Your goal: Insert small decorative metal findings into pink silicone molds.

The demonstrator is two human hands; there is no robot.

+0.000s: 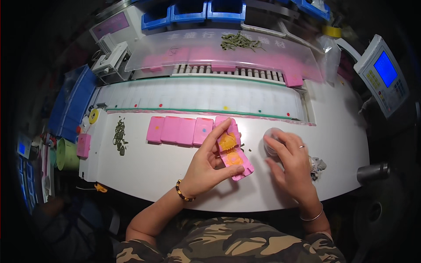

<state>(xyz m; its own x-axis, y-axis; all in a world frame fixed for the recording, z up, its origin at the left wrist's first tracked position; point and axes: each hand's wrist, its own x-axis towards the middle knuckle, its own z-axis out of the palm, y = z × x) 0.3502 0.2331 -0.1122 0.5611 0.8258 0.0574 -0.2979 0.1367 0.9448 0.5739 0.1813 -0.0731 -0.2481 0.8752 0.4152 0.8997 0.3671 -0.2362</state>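
My left hand [209, 164] grips an unfolded pink mold [245, 165] tilted up over the table, its thumb on the lower half and fingers behind. Round orange-yellow shapes [227, 141] line the inner faces of both halves. To the right, the curled fingers of my right hand [294, 158] are around a small whitish round container [268, 149], partly hidden by them. Left of the held mold, several closed pink blocks [171, 130] lie side by side in a row, some with a colored dot.
Dark green scraps [119, 138] lie at left, and a crumpled whitish lump [317, 165] by my right wrist. Beyond the blocks runs a pale conveyor belt [197, 94]. A clear panel [197, 52] covers rollers and more pink blocks. A control panel [381, 72] stands far right.
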